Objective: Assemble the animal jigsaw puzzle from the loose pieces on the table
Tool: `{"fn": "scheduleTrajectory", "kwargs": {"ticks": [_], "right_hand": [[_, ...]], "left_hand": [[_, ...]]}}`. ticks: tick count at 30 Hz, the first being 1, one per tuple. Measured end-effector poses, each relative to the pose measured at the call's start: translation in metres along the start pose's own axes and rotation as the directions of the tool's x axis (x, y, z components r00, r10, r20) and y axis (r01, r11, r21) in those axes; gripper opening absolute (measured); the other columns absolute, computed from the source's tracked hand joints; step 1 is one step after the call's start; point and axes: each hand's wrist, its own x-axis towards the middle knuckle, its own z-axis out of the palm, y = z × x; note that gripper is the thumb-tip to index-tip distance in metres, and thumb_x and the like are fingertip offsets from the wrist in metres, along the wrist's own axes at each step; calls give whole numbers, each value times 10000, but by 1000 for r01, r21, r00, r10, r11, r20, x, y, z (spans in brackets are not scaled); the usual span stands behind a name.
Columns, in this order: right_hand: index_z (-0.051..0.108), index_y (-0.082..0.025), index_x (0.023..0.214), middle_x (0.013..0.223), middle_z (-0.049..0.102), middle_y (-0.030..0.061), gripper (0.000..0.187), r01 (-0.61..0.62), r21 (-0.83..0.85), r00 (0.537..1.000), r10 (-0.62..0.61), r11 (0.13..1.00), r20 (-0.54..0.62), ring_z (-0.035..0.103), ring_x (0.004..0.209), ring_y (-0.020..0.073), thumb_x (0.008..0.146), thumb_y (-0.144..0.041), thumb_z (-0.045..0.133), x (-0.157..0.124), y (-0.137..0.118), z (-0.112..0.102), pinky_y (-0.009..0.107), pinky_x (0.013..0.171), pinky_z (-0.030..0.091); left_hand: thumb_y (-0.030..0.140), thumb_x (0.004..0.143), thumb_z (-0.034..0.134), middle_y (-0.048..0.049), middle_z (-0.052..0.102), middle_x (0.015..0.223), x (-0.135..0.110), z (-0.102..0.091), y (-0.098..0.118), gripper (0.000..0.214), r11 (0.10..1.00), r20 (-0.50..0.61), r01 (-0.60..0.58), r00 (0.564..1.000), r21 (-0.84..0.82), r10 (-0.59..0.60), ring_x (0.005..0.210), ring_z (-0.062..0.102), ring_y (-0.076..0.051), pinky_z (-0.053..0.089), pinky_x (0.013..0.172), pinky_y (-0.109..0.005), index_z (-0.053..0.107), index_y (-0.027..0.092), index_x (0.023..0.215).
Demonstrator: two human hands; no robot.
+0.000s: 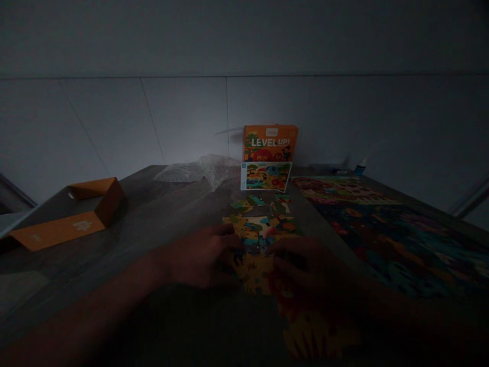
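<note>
The scene is very dim. A partly joined colourful jigsaw (263,232) lies on the dark table (160,214) in front of me. My left hand (202,257) rests on its left edge, fingers curled down onto the pieces. On the jigsaw's right side my right hand (309,270) lies with its fingers bent over the pieces. Whether either hand grips a piece is lost in the dark. A few loose pieces (250,203) sit just beyond the joined part.
An orange "LEVEL UP!" puzzle box (270,142) stands against the wall with a picture card (266,176) leaning on it. Crumpled clear plastic (202,171) lies to its left. An open orange box lid (71,214) sits far left. A large finished puzzle (385,229) covers the right.
</note>
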Motion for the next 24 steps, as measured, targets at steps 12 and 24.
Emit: {"fn": "scheduleTrajectory", "kwargs": {"ticks": [12, 24], "right_hand": [[710, -202, 964, 860, 719, 23, 190, -5, -9, 999, 5, 1000, 34, 655, 749, 146, 867, -182, 548, -2, 2, 1, 256, 668, 473], [712, -209, 976, 874, 722, 28, 192, 7, -14, 999, -6, 1000, 33, 661, 781, 153, 876, -187, 550, -3, 6, 3, 265, 700, 485]], "left_hand": [[292, 685, 792, -52, 591, 1196, -3, -6, 10, 441, 997, 118, 39, 993, -63, -32, 1063, 590, -259, 512, 870, -360, 632, 224, 1091], [302, 660, 808, -35, 606, 1111, -4, -1, 7, 468, 993, 114, 86, 990, -79, -77, 920, 611, -218, 504, 735, -306, 613, 220, 1078]]}}
